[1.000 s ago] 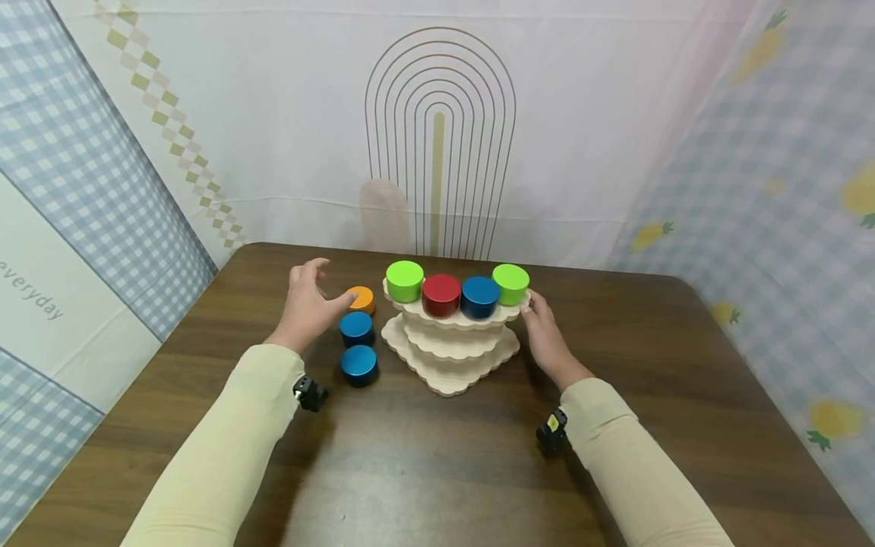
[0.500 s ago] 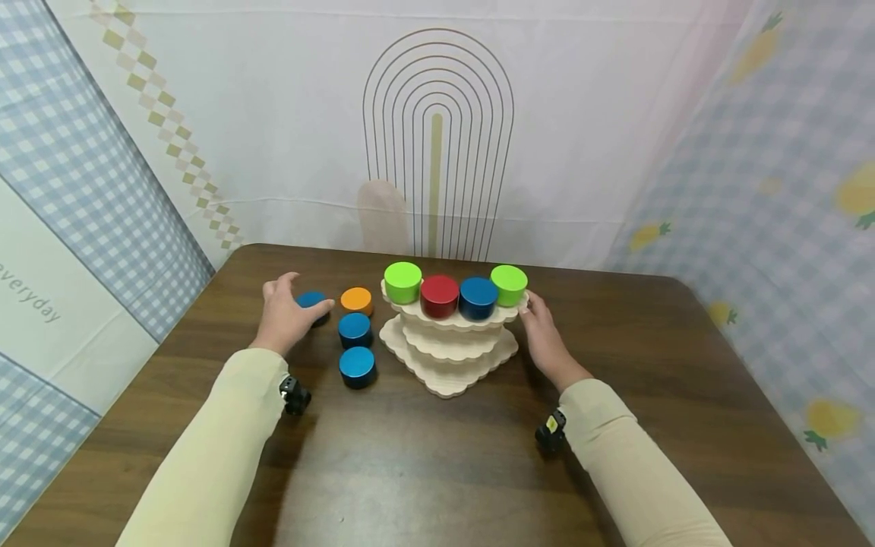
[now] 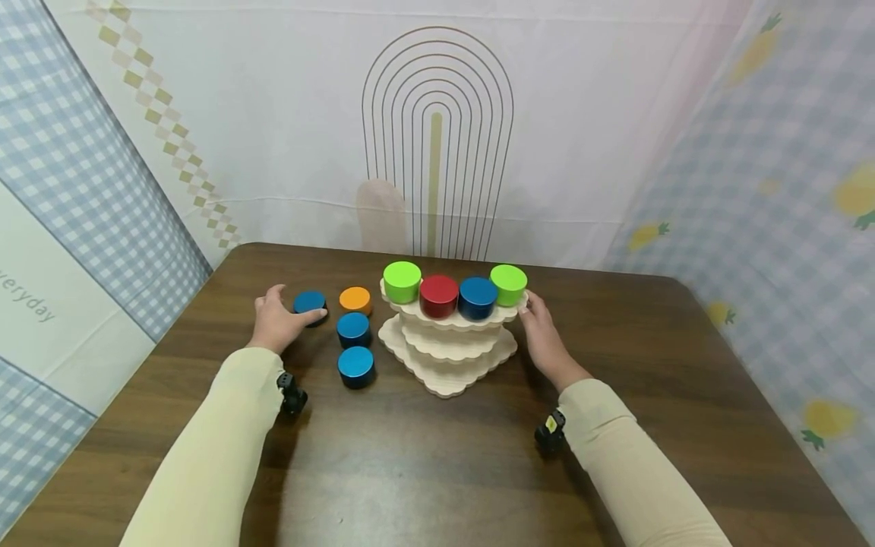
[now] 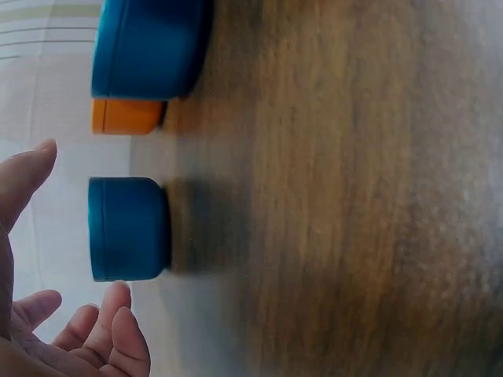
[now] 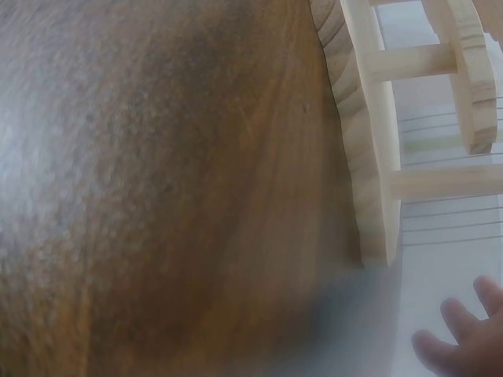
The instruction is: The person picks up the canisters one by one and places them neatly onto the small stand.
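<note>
My left hand [image 3: 276, 323] is around a blue round tin [image 3: 311, 305] at the far left. In the left wrist view its thumb and fingers spread on either side of that tin [image 4: 130, 228], with a gap at the thumb. My right hand [image 3: 544, 338] holds the right edge of the top tier of a pale wooden tiered stand [image 3: 447, 346]. In the right wrist view a few of its fingers [image 5: 460, 318] show beyond the stand's base [image 5: 365, 157]; the contact is out of frame. The top tier bears two green tins, a red tin [image 3: 439, 296] and a blue tin [image 3: 478, 297].
Left of the stand, an orange tin [image 3: 355, 300] and two blue tins, the nearer one [image 3: 356, 367] included, stand in a row on the brown wooden table [image 3: 410, 471]. Patterned curtains [image 3: 301, 114] hang behind and at both sides.
My left hand has moved left from beside the orange tin to the blue tin at the far left, which it hid earlier. My right hand stays at the stand.
</note>
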A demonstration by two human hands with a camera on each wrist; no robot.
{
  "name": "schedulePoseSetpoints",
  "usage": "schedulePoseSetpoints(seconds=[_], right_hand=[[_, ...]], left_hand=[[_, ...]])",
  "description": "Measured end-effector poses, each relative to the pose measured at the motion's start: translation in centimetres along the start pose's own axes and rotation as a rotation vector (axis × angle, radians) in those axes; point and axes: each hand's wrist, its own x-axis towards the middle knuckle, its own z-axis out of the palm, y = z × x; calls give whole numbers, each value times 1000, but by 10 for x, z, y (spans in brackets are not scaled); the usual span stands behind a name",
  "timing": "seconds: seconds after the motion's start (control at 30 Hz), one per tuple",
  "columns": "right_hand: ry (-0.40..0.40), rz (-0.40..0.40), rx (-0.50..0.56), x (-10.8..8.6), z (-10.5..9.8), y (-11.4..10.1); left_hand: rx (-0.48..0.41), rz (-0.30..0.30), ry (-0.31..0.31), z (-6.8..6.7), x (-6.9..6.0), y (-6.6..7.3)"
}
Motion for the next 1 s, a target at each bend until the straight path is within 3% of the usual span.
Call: schedulePoseSetpoints(seconds=[0.23,0.4,1.0], right_hand=[[-11,16,4,-6,-2,-16],[6,-15,-3,-1,-1,-2],[10,11,-19,0,0,-3]], left_hand=[[7,-30,-30,2,2,-4],[18,-58,-40,4,5,-6],[1,-55,-46,15,20,-19]])
